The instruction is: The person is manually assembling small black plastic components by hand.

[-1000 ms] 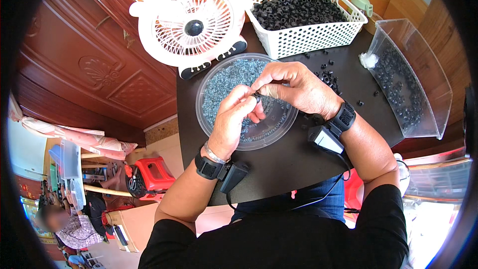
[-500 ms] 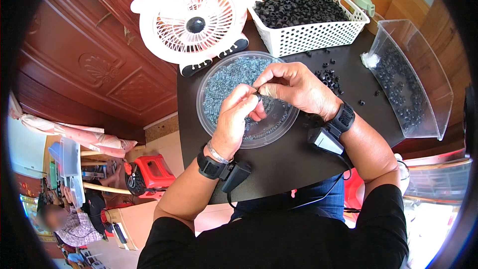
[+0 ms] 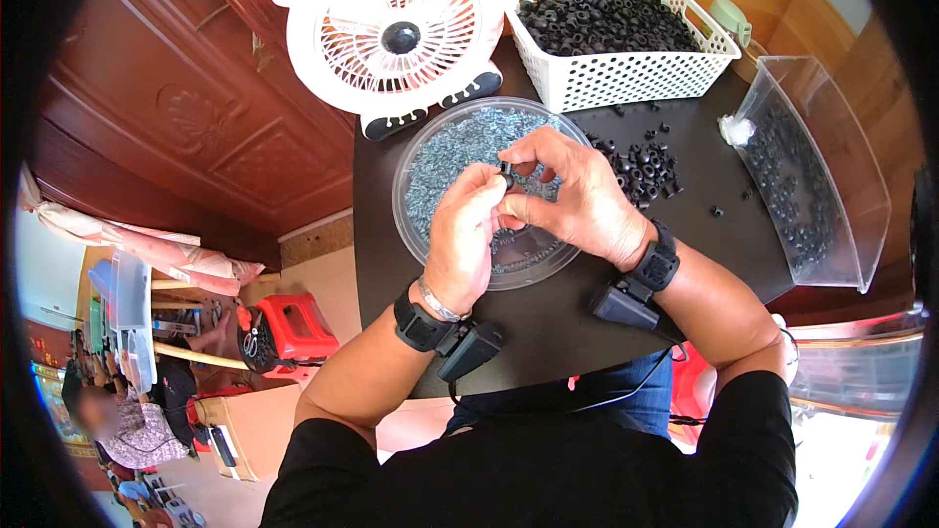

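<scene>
My left hand [image 3: 465, 240] pinches a small black cap-like part [image 3: 506, 176] between thumb and fingers, above a round clear tub [image 3: 403, 220]. My right hand [image 3: 582, 198] curves in from the other side. Its index fingertip is at the upper end of the black part, and its thumb lies lower, apart from the index finger. Whether the right fingertip presses on the part is too small to tell. Many tiny bluish, see-through pieces [image 3: 445, 161] fill much of the tub. Beside the right hand lies a loose pile of black parts [image 3: 650, 171] on the dark table [image 3: 528, 332].
Behind the tub stand a white fan [image 3: 399, 37] and a white perforated basket [image 3: 636, 78] heaped with black parts. A clear bin [image 3: 817, 176] with black parts sits at the right. A person [image 3: 137, 430] and a red stool [image 3: 298, 332] are off to the left.
My right thumb and index finger have parted from their pinch at the black part, which stays in my left hand. The view has shifted slightly, showing more of the loose pile.
</scene>
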The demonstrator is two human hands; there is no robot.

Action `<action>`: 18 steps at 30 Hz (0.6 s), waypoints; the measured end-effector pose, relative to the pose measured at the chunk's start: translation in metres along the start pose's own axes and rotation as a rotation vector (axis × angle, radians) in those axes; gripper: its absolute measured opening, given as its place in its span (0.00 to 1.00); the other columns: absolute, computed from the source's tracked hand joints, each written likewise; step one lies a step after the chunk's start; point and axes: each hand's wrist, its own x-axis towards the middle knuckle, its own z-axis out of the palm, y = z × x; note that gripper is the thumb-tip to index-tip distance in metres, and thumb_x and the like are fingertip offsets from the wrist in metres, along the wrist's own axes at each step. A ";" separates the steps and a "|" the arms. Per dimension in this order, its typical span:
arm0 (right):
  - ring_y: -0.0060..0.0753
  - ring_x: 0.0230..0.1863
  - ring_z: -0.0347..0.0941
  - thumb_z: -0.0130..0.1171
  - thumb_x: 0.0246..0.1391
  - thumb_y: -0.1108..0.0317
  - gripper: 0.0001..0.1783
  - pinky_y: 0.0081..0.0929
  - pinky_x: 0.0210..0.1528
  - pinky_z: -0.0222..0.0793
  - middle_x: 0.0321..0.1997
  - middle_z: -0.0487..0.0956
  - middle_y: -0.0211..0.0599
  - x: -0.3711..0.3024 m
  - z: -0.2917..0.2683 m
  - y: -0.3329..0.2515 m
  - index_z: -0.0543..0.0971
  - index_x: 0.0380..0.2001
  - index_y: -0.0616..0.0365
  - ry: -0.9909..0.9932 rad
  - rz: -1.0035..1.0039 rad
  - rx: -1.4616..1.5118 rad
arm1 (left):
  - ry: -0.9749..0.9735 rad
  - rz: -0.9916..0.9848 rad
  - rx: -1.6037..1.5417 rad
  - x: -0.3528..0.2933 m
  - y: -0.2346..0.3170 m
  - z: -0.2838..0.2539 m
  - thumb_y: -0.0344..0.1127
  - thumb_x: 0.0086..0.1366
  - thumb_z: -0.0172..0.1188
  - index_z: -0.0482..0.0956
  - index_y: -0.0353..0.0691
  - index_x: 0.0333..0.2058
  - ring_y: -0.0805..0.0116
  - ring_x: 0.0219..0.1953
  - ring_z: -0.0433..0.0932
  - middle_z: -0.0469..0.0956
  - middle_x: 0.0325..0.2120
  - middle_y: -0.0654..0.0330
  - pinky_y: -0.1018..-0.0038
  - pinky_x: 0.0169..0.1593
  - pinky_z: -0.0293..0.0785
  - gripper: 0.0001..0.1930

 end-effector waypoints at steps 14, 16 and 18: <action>0.47 0.40 0.74 0.67 0.34 0.70 0.20 0.37 0.42 0.72 0.36 0.77 0.42 0.000 0.005 0.006 0.74 0.35 0.58 0.098 -0.227 -0.248 | -0.124 0.034 -0.076 -0.003 0.004 0.006 0.36 0.68 0.44 0.71 0.37 0.37 0.75 0.32 0.72 0.72 0.29 0.64 0.78 0.39 0.67 0.10; 0.48 0.41 0.73 0.68 0.34 0.70 0.20 0.38 0.42 0.71 0.36 0.77 0.42 0.001 0.005 0.004 0.75 0.35 0.58 0.085 -0.238 -0.252 | -0.137 0.052 -0.026 -0.003 0.003 0.004 0.35 0.68 0.43 0.71 0.36 0.36 0.75 0.32 0.71 0.71 0.29 0.64 0.79 0.39 0.66 0.10; 0.46 0.39 0.73 0.67 0.33 0.70 0.20 0.38 0.41 0.71 0.35 0.76 0.41 0.001 0.004 -0.002 0.75 0.34 0.57 0.107 -0.245 -0.301 | -0.092 0.079 -0.014 -0.002 -0.002 0.002 0.35 0.68 0.43 0.72 0.36 0.34 0.76 0.32 0.69 0.69 0.29 0.64 0.80 0.38 0.64 0.11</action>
